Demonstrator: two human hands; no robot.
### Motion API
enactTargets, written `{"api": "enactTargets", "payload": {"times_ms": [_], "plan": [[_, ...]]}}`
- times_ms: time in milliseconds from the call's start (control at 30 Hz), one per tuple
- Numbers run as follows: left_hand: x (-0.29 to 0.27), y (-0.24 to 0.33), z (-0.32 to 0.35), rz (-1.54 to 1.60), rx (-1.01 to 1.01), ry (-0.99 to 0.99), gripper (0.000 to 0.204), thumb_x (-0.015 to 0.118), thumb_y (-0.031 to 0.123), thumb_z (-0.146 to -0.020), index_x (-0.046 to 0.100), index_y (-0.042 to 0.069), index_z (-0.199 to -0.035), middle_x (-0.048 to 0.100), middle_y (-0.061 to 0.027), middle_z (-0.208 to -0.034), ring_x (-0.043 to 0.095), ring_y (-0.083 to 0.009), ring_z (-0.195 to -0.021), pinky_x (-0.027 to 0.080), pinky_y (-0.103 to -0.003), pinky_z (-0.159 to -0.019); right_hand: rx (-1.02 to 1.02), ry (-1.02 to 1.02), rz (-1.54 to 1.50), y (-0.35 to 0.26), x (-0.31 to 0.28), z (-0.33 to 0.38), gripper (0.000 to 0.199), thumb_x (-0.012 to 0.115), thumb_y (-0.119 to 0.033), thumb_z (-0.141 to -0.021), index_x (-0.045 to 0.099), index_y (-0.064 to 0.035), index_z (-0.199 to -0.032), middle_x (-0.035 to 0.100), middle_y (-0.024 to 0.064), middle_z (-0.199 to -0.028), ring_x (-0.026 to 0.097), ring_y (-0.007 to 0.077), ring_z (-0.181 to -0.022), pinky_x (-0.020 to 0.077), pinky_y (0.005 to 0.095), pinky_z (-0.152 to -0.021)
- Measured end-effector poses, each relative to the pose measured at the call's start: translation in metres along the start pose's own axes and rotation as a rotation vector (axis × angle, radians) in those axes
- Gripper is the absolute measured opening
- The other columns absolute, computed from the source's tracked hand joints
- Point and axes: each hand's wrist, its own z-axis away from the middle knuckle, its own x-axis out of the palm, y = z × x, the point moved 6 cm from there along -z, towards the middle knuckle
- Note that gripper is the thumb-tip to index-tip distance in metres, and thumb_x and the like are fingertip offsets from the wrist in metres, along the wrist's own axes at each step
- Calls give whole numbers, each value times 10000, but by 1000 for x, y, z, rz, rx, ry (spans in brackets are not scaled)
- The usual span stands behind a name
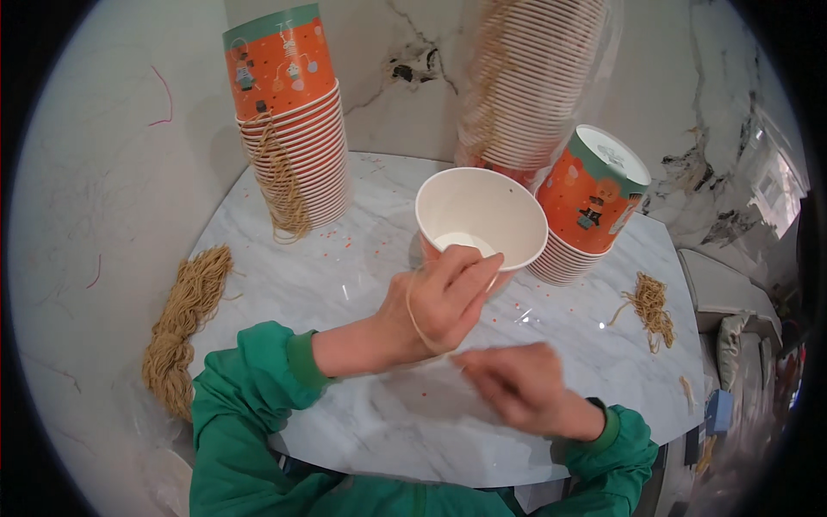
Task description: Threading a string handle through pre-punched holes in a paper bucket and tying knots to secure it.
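A paper cup [512, 194], white inside and orange outside, is tilted with its mouth toward me above the middle of the table. My left hand [438, 297] is closed on its near rim. A thin tan string [415, 320] loops across the back of that hand and runs toward my right hand [521, 379]. Slightly blurred, my right hand is closed in a pinch at the string, below and right of the left one. Whether the string passes through the cup's wall is hidden by my fingers.
Upside-down cup stacks stand at back left [297, 129] and right [594, 202]; a tall bagged stack [534, 86] rises behind. A string bundle [185, 323] lies left, a smaller string pile [652, 310] right. Orange bits dot the marbled table [362, 439]; walls rise behind.
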Motion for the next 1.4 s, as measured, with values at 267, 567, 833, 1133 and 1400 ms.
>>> {"api": "enactTargets", "payload": {"times_ms": [267,567,833,1133,1400], "plan": [[-19,-20,-14,66,-111,-29,228,808,104,-765,670,52,-940,629,-77,-947,697,-173,-708,524,-305,-548,443,355,-158,60,-71,-14,191,576,-97,-1061,694,46,-1106,596,-4,-731,516,37,-582,380,213,-506],[-36,-68,-21,162,-238,-120,182,774,58,-821,608,18,-759,620,-40,-843,543,-131,-647,441,-264,-574,499,375,-205,94,-78,-11,207,594,-157,-1068,698,20,-1096,536,-44,-698,463,23,-580,341,202,-513],[-52,-60,-32,-113,-74,119,148,780,109,-809,642,63,-783,649,-48,-900,642,-216,-720,503,-345,-556,438,386,-150,95,-55,-5,166,628,-93,-1039,700,33,-1120,595,-17,-749,499,32,-601,391,209,-525],[-18,26,-13,-69,7,-97,371,778,82,-798,690,38,-1156,663,-73,-1061,700,-218,-737,535,-329,-536,418,392,-227,80,-36,-3,179,629,-86,-1039,720,36,-1132,640,4,-796,527,37,-608,407,212,-520],[-19,-26,-15,-64,-120,-113,295,846,175,-753,706,82,-995,623,-45,-959,662,-210,-675,506,-324,-538,513,312,-416,77,-31,-7,244,603,-125,-1059,707,13,-1232,624,-5,-736,520,43,-587,401,208,-527]]}}
